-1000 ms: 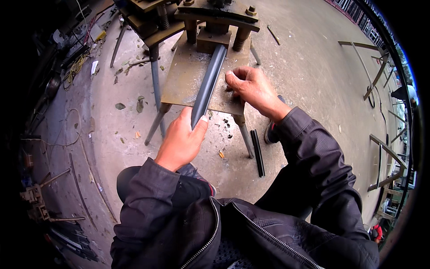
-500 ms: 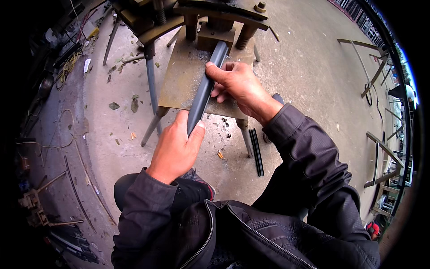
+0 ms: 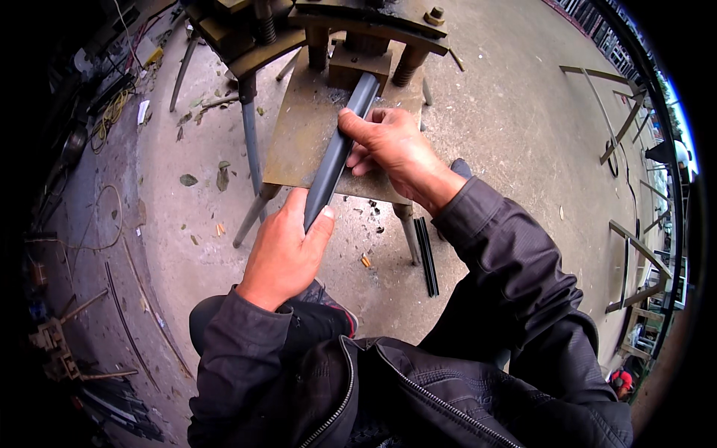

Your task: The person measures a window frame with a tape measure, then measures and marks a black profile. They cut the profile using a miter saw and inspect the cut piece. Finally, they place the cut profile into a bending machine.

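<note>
A long grey metal bar [image 3: 337,153] lies slanted across the rusty plate [image 3: 295,142] of a small press stand, its far end under the press head [image 3: 370,30]. My left hand [image 3: 287,246] grips the bar's near end, off the plate's front edge. My right hand [image 3: 392,145] closes on the bar's middle, thumb over the top, fingers on the plate side.
The stand's thin metal legs [image 3: 250,134] reach down to a concrete floor littered with leaves and scraps. A dark strip [image 3: 427,257] lies on the floor by the right leg. Metal frames [image 3: 620,112] stand at the right, cables and tools [image 3: 112,112] at the left.
My right hand moved from beside the bar onto it and took hold of its middle. The bar's far end now sits further under the press head.
</note>
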Available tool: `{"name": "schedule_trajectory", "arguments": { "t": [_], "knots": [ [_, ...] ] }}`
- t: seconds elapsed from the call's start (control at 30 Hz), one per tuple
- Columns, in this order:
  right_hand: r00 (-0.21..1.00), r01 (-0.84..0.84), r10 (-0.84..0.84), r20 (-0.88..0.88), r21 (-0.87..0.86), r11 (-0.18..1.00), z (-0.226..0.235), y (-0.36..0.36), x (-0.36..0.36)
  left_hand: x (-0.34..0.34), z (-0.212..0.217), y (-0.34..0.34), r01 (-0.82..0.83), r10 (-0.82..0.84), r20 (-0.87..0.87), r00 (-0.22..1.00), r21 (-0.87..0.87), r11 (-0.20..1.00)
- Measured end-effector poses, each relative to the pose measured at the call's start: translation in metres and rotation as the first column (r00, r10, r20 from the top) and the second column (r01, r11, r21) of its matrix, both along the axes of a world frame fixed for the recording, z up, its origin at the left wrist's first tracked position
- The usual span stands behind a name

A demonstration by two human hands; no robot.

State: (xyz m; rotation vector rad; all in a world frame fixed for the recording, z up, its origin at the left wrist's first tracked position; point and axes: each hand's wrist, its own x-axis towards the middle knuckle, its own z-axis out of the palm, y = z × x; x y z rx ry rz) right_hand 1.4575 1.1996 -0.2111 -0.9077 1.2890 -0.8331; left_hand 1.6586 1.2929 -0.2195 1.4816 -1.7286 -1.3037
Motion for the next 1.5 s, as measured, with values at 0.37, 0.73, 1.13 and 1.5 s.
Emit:
{"name": "schedule_trajectory", "arguments": {
  "t": [0.37, 0.73, 1.13, 1.5],
  "knots": [
    [1.0, 0.0, 0.0, -0.002, 0.018, 1.0, -0.002, -0.001, 0.0, 0.004, -0.012, -0.001, 0.01, -0.006, -0.08, 0.997, 0.045, 0.999],
    [0.999, 0.032, -0.031, 0.023, -0.015, 0.999, -0.007, -0.002, 0.003, 0.004, -0.009, 0.0, 0.006, -0.003, -0.074, 0.997, 0.05, 0.999],
    [0.999, 0.046, -0.046, 0.018, -0.003, 0.999, -0.009, -0.004, 0.003, 0.004, -0.007, -0.001, 0.009, -0.006, -0.063, 0.998, 0.045, 0.999],
    [0.996, 0.078, -0.077, 0.038, -0.011, 0.997, -0.002, 0.0, 0.007, 0.008, 0.004, -0.005, -0.01, 0.028, -0.13, 0.991, 0.138, 0.99]
  ]
}}
